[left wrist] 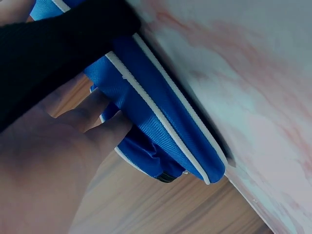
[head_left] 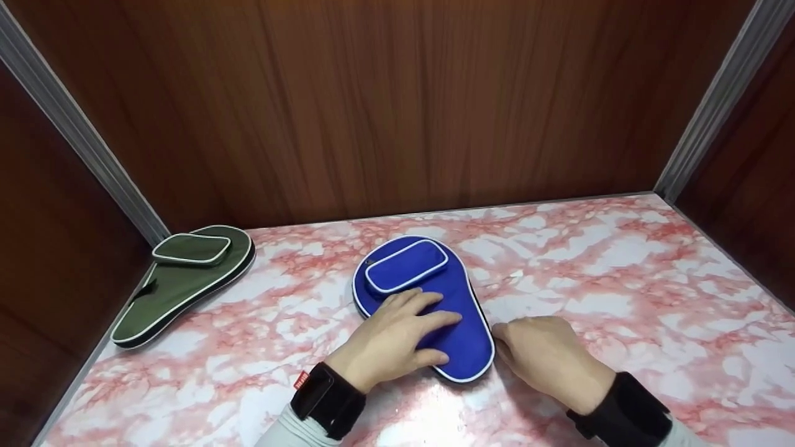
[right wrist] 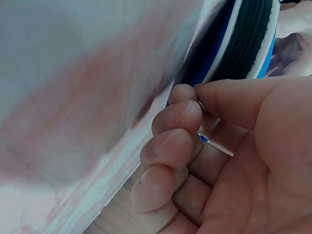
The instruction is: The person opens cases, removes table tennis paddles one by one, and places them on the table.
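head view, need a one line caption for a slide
Left hand resting on a blue case, right hand at its edge, a green case to the left.

glare on near tabletop (head_left: 431,413); head view fairly sharp; wrist views hazy, tabletop blurred.

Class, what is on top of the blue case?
The left hand rests on the blue case, near its white-edged pocket; whatever lies directly beneath the hand is covered.
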`<move>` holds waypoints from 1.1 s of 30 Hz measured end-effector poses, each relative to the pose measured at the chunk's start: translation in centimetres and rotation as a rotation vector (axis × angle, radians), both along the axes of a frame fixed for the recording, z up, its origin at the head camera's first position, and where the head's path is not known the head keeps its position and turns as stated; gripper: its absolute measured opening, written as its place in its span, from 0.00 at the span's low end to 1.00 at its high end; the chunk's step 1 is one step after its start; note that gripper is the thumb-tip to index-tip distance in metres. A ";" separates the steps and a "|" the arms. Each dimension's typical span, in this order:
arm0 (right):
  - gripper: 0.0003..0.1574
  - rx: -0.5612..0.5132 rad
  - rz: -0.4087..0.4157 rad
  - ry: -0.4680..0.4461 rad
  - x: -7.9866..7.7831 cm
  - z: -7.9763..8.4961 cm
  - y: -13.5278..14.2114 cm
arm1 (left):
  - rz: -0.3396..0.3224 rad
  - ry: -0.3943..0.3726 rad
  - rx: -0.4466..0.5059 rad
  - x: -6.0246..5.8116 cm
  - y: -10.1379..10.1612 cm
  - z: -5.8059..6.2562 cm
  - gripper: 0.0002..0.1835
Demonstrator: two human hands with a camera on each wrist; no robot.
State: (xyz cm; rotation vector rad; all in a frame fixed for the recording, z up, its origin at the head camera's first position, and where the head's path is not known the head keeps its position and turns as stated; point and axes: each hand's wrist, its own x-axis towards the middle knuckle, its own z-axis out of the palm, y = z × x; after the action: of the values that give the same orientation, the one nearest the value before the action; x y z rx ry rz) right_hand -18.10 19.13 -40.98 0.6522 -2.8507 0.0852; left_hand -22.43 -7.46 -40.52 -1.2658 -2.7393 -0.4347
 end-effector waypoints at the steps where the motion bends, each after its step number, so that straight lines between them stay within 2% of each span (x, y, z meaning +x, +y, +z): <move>1: 0.18 0.000 0.003 0.006 0.1 0.0 0.0 | 0.002 -0.001 0.000 0.0 0.0 0.0 0.33; 14: 0.16 0.015 0.038 -0.042 2.0 -0.2 0.0 | 0.005 0.012 0.011 0.2 -0.1 -0.1 0.34; 18: 0.16 0.018 0.058 -0.015 2.5 -0.4 -0.1 | 0.021 0.043 0.007 0.4 0.0 0.0 0.34; 21: 0.18 0.026 0.034 -0.014 2.6 -0.3 -0.2 | 0.057 0.100 -0.021 0.8 0.4 -0.1 0.33; 23: 0.18 0.029 0.004 -0.031 2.3 -0.2 -0.1 | 0.099 0.172 -0.065 1.2 0.9 -0.1 0.32; 26: 0.19 0.013 -0.037 -0.044 1.2 -0.2 0.3 | 0.179 0.310 -0.181 1.9 1.9 -0.2 0.32; 29: 0.19 -0.028 -0.068 -0.077 -0.4 -0.3 0.9 | 0.203 0.417 -0.264 2.0 2.3 -0.2 0.33; 31: 0.19 -0.054 -0.088 -0.088 -1.2 -0.3 1.2 | 0.186 0.437 -0.287 1.8 2.1 -0.2 0.33; 33: 0.19 -0.066 -0.109 -0.103 -1.6 -0.3 1.4 | 0.160 0.407 -0.272 1.4 1.8 -0.3 0.33</move>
State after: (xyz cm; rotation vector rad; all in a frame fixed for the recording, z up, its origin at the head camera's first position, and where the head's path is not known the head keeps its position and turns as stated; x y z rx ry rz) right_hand -19.74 20.51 -41.25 0.4921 -2.9614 0.2000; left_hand -20.99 -5.67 -40.81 -1.0309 -2.5716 0.1980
